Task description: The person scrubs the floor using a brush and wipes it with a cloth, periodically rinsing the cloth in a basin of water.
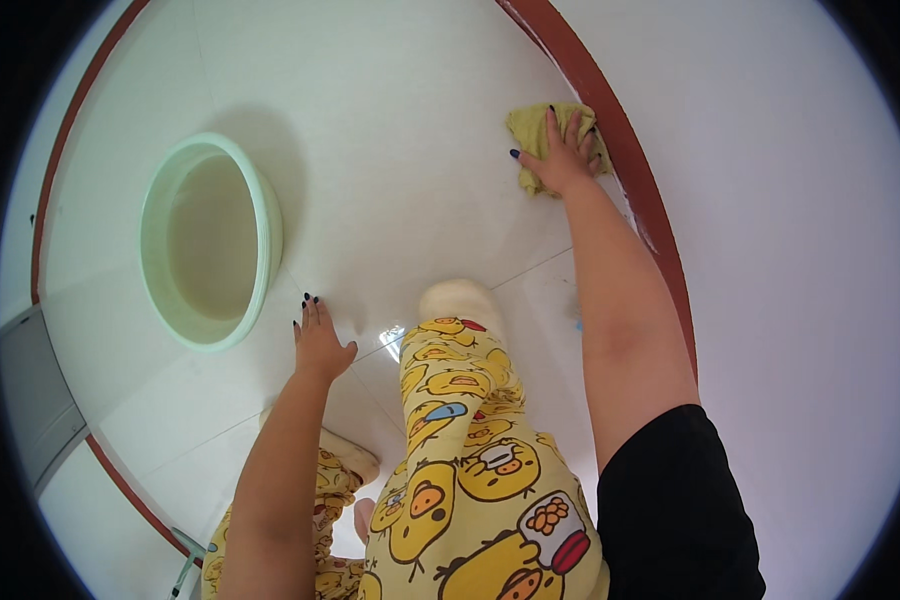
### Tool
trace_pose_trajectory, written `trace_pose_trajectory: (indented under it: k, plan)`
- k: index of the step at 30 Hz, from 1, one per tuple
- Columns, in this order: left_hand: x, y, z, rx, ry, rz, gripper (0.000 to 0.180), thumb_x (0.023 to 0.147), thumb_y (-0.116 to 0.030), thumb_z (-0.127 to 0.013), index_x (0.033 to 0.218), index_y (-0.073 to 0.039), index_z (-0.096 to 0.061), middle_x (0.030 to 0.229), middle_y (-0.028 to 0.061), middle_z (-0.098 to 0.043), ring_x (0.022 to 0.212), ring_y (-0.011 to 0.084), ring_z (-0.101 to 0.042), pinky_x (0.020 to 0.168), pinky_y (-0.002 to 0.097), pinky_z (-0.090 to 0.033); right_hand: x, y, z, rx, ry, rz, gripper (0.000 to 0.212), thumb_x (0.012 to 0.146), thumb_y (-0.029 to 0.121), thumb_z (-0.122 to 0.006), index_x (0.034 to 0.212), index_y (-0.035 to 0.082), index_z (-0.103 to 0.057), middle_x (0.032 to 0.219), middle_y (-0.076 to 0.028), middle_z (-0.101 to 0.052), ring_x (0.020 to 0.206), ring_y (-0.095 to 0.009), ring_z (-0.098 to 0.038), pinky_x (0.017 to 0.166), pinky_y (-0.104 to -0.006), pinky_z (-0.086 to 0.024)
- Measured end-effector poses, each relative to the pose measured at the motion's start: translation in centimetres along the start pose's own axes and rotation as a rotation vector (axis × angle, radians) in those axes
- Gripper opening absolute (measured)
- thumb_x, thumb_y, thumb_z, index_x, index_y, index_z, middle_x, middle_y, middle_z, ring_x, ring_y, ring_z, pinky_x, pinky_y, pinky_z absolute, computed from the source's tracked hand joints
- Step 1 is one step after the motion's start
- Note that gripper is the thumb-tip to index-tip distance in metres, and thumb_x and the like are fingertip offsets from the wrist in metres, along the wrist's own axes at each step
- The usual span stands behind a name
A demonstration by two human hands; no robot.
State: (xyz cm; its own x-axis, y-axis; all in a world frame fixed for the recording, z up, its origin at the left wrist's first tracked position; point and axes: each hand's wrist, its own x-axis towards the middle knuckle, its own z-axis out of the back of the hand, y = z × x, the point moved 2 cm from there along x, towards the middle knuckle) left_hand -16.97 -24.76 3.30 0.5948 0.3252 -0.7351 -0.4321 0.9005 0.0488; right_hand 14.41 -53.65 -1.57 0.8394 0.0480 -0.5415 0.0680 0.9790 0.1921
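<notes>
A yellow-green cleaning cloth (pixel 532 122) lies on the pale floor at the far right, against the red-brown baseboard. My right hand (pixel 567 160) presses down on it, fingers spread over the fabric rather than wrapped round it. My left hand (pixel 318 342) holds nothing, its fingers stretched forward and its thumb apart. Nearest to that hand is a light green plastic basin (pixel 268 215), standing to its upper left with cloudy brownish water (pixel 212 240) inside.
Pale tiles cover the floor (pixel 400 150), and the baseboard (pixel 655 215) curves along the right wall. My cream shoe (pixel 460 300) is planted between my arms, below chick-print trousers (pixel 470 400). At the left edge stands a grey object (pixel 45 390); a green-grey handled thing (pixel 188 560) is lower left.
</notes>
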Motion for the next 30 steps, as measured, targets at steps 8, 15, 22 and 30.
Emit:
trace_pose_trajectory:
  k: [8, 15, 22, 30]
  plan:
    - [0.1, 0.1, -0.3, -0.018, 0.008, -0.002, 0.089, 0.069, -0.028, -0.066, 0.135, 0.008, -0.019, 0.143, 0.0242, -0.017, 0.134, 0.0326, -0.018, 0.107, 0.0468, -0.02, -2.4, -2.6, -1.3, 0.015, -0.118, -0.004, 0.078, 0.078, 0.05, -0.058, 0.141, 0.03, -0.018, 0.149, -0.003, -0.003, 0.135, -0.032, -0.012, 0.106, -0.052, -0.014]
    - [0.0, 0.1, -0.6, 0.03, -0.042, -0.045, 0.089, 0.068, -0.028, -0.067, 0.134, 0.009, -0.019, 0.141, 0.0264, -0.02, 0.132, 0.0342, -0.021, 0.106, 0.0468, -0.021, -6.5, -8.6, -5.0, 0.103, -0.281, 0.019, 0.072, 0.078, 0.04, -0.059, 0.14, 0.03, -0.023, 0.149, -0.004, -0.011, 0.134, -0.031, -0.015, 0.106, -0.0518, -0.011]
    - [0.0, 0.3, -0.4, 0.057, -0.051, -0.035, 0.086, 0.067, -0.023, -0.064, 0.134, 0.009, -0.02, 0.14, 0.027, -0.021, 0.132, 0.0344, -0.021, 0.107, 0.0435, -0.02, -6.2, -7.6, -6.2, 0.205, -0.31, -0.006, 0.071, 0.078, 0.034, -0.059, 0.139, 0.029, -0.024, 0.149, -0.004, -0.011, 0.134, -0.035, -0.014, 0.104, -0.0581, -0.007]
    - [0.3, -0.4, -0.3, -0.01, -0.032, -0.026, 0.084, 0.066, -0.021, -0.063, 0.133, 0.009, -0.022, 0.141, 0.0266, -0.02, 0.132, 0.0339, -0.021, 0.107, 0.0435, -0.02, -6.8, 3.1, -8.2, 0.051, -0.207, 0.382, 0.065, 0.078, 0.028, -0.061, 0.136, 0.03, -0.032, 0.148, -0.001, -0.016, 0.135, -0.028, -0.014, 0.106, -0.0572, -0.007]
